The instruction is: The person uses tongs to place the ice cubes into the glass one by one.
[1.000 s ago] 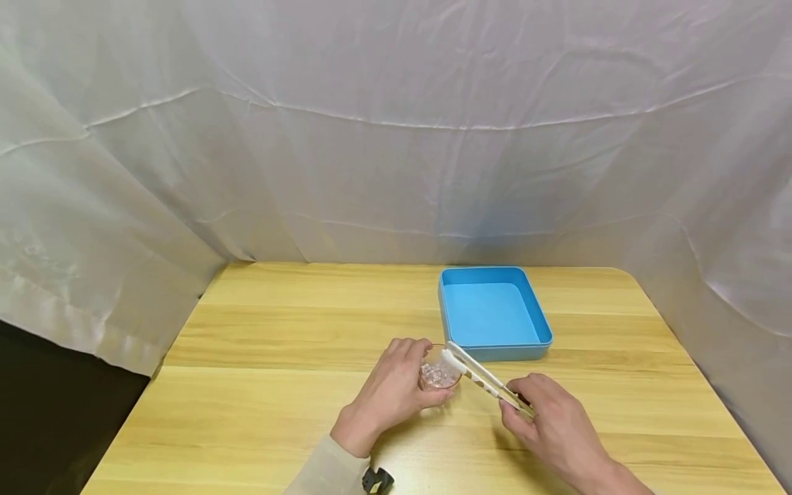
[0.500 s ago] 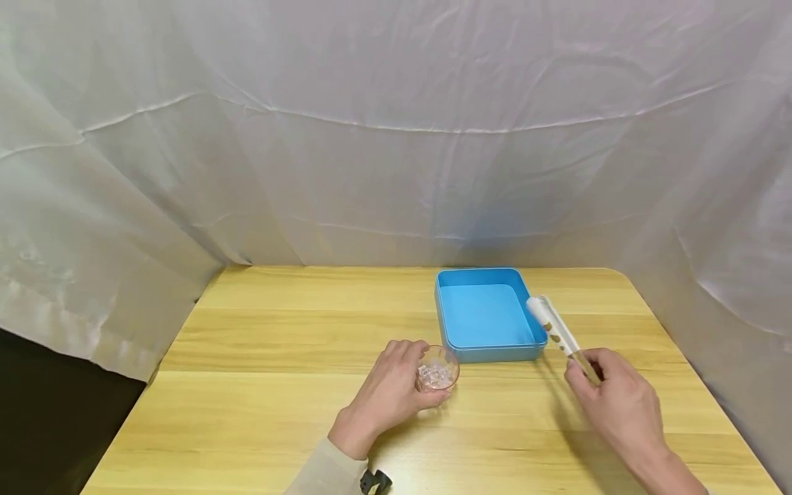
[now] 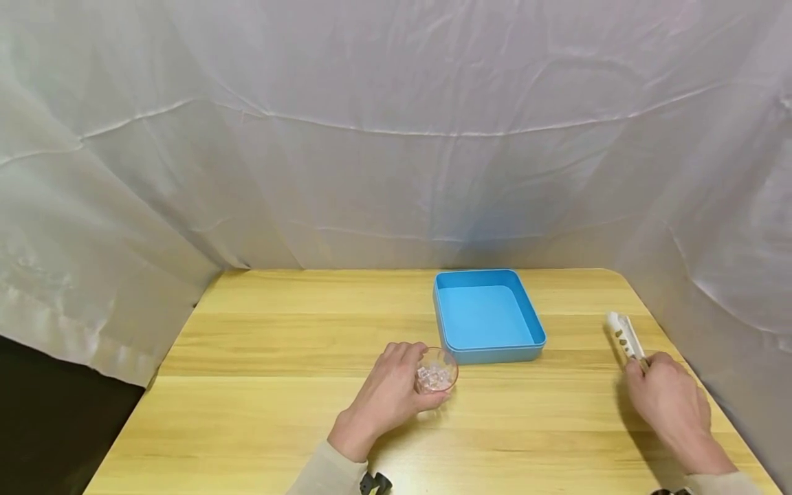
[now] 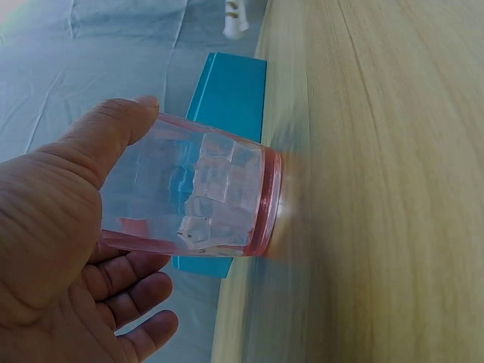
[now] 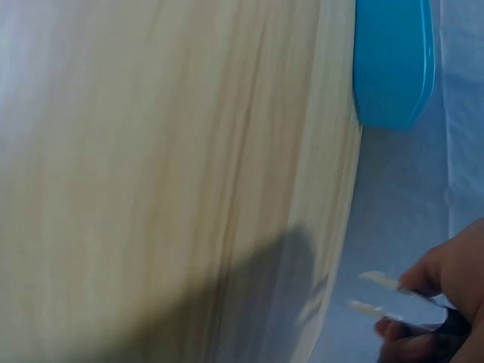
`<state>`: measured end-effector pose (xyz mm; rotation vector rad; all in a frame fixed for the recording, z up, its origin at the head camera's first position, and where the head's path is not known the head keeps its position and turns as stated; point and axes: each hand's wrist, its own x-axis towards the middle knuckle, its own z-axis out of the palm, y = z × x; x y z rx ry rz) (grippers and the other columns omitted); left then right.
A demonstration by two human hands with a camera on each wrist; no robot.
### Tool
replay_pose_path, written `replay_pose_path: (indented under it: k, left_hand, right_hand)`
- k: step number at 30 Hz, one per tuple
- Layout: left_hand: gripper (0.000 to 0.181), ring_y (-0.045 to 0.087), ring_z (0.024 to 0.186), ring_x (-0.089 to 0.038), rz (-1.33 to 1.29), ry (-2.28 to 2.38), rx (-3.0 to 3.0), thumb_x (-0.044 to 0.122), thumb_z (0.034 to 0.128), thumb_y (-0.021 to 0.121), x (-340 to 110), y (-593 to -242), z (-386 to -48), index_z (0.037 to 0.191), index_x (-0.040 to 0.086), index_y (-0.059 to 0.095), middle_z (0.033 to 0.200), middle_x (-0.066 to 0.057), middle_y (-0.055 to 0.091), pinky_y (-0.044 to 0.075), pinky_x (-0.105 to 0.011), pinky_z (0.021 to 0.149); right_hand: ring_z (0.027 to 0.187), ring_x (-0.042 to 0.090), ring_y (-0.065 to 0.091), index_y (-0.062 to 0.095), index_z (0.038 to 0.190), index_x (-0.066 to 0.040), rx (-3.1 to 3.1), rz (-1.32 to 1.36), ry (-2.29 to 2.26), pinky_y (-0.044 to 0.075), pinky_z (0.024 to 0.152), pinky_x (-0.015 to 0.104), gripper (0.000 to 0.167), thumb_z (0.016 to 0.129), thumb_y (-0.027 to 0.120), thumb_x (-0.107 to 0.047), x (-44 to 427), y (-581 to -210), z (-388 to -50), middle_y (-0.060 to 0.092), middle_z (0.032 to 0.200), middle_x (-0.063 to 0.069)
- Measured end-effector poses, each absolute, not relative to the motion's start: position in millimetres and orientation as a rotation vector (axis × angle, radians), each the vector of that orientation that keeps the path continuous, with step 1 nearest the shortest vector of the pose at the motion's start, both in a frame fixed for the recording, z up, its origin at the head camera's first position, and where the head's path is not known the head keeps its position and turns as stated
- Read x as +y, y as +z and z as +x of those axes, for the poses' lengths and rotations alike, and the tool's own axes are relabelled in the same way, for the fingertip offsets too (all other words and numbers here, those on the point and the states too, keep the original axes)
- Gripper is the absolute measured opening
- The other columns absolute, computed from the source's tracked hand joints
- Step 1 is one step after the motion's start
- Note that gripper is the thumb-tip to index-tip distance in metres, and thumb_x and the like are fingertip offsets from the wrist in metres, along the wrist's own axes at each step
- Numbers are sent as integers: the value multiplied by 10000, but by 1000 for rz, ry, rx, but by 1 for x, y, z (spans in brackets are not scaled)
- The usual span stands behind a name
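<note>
Near the middle of the table, my left hand [image 3: 382, 397] grips a clear pink-tinted glass [image 4: 170, 162] by its upper part. The glass stands upright on the wood, and clear ice-like cubes [image 3: 436, 376] fill its lower part, seen also through its side in the left wrist view. Out to the right, my right hand [image 3: 671, 405] holds a pair of tongs [image 3: 628, 335] with white, brown-spotted arms. In the right wrist view the tips of the tongs [image 5: 378, 280] stand apart, with nothing visible between them. The palm side of the right hand is mostly hidden in the head view.
A shallow square blue box [image 3: 491, 355], open at the top, sits just behind and right of the glass. Pale cloth [image 3: 396, 172] hangs behind and beside the wooden table [image 3: 278, 344]. The table's right edge runs close to the right hand.
My right hand has carried the tongs away from the glass, past the blue box to the table's right side. The left hand stays on the glass.
</note>
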<state>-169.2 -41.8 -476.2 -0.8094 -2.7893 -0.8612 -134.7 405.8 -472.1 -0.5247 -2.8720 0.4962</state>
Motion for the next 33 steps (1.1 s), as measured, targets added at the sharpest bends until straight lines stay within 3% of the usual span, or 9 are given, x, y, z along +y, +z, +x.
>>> replay_pose_path:
  k: [4,9,14,23,33]
  left_hand:
    - [748,586,1159,-217,-808,-855,-2785,506,815,881,-42,-477,-170,1353,60,616,1233,-55,681,508,-402,1042]
    - [752,588,1166,-221,-808,-853,-2782,505,812,884,-42,-477,-171,1353,57,618,1234,-60,682,507,-408,1050]
    - [750,588,1170,-219,-803,-857,-2785,501,808,886,-42,-478,-171,1352,59,618,1239,-61,681,504,-412,1056]
    - [747,585,1162,-215,-801,-854,-2787,513,814,877,-41,-477,-171,1353,66,620,1237,-61,682,509,-409,1044]
    - [746,579,1150,-211,-790,-849,-2795,511,815,875,-43,-476,-170,1356,66,620,1234,-58,681,509,-405,1024]
  right_hand:
    - [557,360,545,518,830,79,-2891,-541,446,399,456,498,450,1055,407,-295,414,-476,-137,553,663,224]
    - [593,408,579,484,839,87,-2980,-585,438,445,502,554,434,1044,395,-285,421,-478,-141,561,685,262]
    - [624,392,606,492,845,76,-3108,-579,439,457,508,526,429,1022,430,-309,425,-479,-146,582,715,282]
    - [624,334,570,498,761,-39,-3153,-573,453,454,513,470,394,1012,475,-342,427,-480,-151,581,686,178]
    - [606,314,571,510,718,-60,-3174,-519,430,465,517,468,448,1039,460,-368,426,-480,-156,585,660,152]
